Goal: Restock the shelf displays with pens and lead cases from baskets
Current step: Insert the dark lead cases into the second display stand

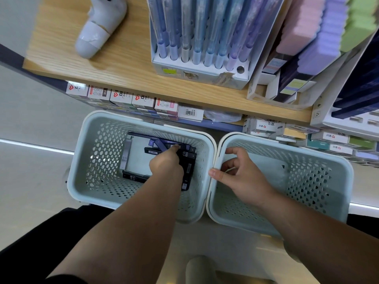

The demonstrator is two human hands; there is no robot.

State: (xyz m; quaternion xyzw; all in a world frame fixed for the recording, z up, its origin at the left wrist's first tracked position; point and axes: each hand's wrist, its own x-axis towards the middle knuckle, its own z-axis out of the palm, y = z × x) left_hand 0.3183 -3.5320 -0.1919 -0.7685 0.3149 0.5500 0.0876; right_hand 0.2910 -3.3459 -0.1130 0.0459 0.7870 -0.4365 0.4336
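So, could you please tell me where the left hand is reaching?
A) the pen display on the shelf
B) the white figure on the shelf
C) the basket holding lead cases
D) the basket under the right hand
C: the left hand is down inside the left basket, fingers curled on the dark lead cases.

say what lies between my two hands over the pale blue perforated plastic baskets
Head view: only the adjoining rims of the left basket and right basket separate the left hand, gripping black lead cases, from the right hand.
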